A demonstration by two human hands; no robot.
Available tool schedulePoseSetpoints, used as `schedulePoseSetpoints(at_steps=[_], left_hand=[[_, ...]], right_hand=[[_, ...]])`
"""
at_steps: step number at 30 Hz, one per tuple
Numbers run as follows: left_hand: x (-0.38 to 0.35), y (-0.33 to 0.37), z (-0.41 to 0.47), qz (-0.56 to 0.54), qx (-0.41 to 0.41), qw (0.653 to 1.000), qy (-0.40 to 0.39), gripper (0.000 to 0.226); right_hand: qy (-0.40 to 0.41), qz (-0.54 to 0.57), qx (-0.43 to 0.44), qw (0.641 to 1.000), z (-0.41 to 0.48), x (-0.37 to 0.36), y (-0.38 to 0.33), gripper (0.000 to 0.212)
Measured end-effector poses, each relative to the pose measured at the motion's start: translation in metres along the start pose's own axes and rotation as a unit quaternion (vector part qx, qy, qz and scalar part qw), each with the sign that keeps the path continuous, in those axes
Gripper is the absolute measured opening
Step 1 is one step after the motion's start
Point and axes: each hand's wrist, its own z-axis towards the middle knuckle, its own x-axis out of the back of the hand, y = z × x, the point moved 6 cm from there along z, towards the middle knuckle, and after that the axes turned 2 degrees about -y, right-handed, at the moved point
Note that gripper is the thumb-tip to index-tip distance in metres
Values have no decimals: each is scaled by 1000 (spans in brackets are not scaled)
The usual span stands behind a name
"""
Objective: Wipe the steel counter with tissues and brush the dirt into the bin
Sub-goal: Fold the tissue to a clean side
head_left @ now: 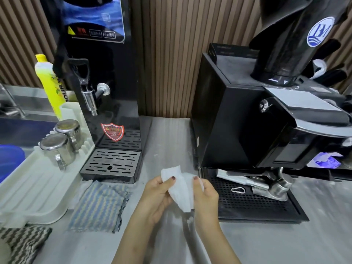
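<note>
A white tissue [180, 189] is held up above the steel counter [167, 141], roughly in the middle of the view. My left hand [156, 195] pinches its left side between thumb and fingers. My right hand [205, 195] pinches the right side the same way. The tissue hangs folded between both hands, its upper corner sticking up at the left. The counter below runs between two black machines and shows faint pale smears. No bin is in view.
A black water dispenser [106, 92] with a drip tray [112, 164] stands left, a black coffee grinder [257, 111] with its tray [253, 202] right. A striped cloth [99, 204], a white drainer [32, 189] with two steel cups [57, 149] and a yellow bottle [51, 84] lie left.
</note>
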Motion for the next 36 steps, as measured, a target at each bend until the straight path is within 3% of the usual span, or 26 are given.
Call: schedulePoseSetpoints(at_steps=[4, 9, 12, 19, 24, 32, 36], left_hand=[[4, 0, -1, 19, -6, 1000, 21, 11], [8, -2, 1, 54, -15, 997, 44, 24], [18, -4, 7, 102, -45, 989, 101, 33], [40, -2, 17, 161, -146, 963, 160, 32], [59, 4, 26, 196, -173, 946, 193, 39], [52, 1, 22, 156, -98, 975, 122, 24], [48, 3, 17, 131, -103, 980, 109, 27]], right_hand=[[-105, 65, -125, 984, -1, -10, 10, 23], [-110, 56, -55, 991, 3, -10, -2, 15], [-93, 41, -36, 994, 2, -14, 1, 17], [-135, 29, -119, 983, 6, -32, 12, 21], [-96, 81, -150, 981, 18, -34, 19, 30], [-120, 61, -162, 978, 22, -38, 27, 30], [-116, 28, -137, 983, 22, -37, 26, 15]])
